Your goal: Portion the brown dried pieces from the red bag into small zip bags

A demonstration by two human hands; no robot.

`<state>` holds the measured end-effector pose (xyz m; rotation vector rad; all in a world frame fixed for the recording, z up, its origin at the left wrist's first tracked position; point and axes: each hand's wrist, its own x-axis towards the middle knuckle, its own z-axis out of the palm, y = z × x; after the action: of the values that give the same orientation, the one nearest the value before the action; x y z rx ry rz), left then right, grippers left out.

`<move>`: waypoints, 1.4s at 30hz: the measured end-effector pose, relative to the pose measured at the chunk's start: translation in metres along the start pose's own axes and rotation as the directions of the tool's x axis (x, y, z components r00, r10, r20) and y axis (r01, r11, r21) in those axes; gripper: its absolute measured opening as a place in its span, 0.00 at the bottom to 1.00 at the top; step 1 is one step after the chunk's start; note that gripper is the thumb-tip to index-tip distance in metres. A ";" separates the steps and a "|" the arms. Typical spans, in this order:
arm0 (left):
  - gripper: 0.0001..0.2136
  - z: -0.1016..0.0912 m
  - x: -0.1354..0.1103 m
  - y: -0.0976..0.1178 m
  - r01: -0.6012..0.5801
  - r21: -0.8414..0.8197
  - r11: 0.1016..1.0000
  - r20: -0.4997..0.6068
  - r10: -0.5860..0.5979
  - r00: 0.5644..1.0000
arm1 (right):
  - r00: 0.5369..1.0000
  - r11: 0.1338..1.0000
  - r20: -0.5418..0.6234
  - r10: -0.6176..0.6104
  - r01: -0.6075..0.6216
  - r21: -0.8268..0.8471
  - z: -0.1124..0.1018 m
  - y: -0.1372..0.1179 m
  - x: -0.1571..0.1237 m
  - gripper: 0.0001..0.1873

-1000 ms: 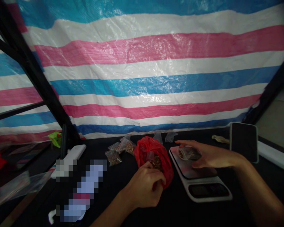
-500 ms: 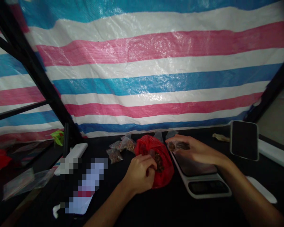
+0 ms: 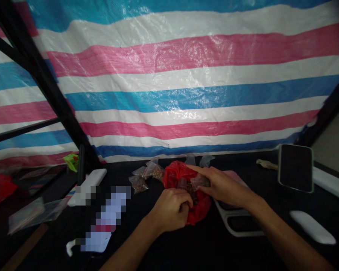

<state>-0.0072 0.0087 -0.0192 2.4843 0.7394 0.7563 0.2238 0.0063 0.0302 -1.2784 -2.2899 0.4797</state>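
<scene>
A red plastic bag [image 3: 176,175] with brown bits inside lies on the dark table. My left hand [image 3: 171,209] is closed on its near edge. My right hand [image 3: 222,186] pinches a small clear pouch [image 3: 199,181] with brown contents over the red bag's mouth. A white kitchen scale [image 3: 237,222] sits just right of the bag, partly hidden by my right forearm.
Small filled clear pouches [image 3: 145,177] lie behind and left of the red bag. A dark phone [image 3: 296,167] stands at the right, a white oblong object [image 3: 312,227] nearer. A white block [image 3: 87,181], a blurred-out pack [image 3: 106,218] and clear bags [image 3: 36,212] sit left. A striped tarp [image 3: 186,82] forms the back.
My right hand lifted the small pouch off the scale plate and carried it left over the red bag. My left hand kept its hold on the bag's edge.
</scene>
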 end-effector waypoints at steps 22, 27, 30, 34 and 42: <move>0.14 -0.001 0.000 -0.001 0.011 -0.030 0.999 0.008 -0.011 1.000 | 0.971 0.845 0.214 0.110 -0.205 0.494 -0.067 0.037 -0.037 0.49; 0.13 0.000 -0.001 -0.003 -0.038 0.009 0.999 -0.051 0.038 0.998 | 0.980 0.814 0.184 0.080 -0.170 0.555 -0.068 0.040 -0.037 0.43; 0.11 -0.004 -0.001 -0.002 -0.062 0.046 0.997 -0.126 0.067 0.990 | 0.982 0.849 0.158 0.104 -0.170 0.501 -0.069 0.043 -0.038 0.42; 0.10 -0.007 -0.002 -0.001 -0.077 0.075 0.994 -0.148 0.087 0.985 | 0.977 0.865 0.175 0.120 -0.190 0.464 -0.069 0.049 -0.039 0.43; 0.09 -0.006 -0.001 -0.002 -0.118 0.105 0.987 -0.168 0.135 0.976 | 0.965 0.895 0.194 0.173 -0.237 0.378 -0.068 0.061 -0.042 0.42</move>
<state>-0.0120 0.0111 -0.0163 2.5937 0.6963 1.0190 0.3231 0.0056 0.0455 -1.3109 -2.0351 1.0966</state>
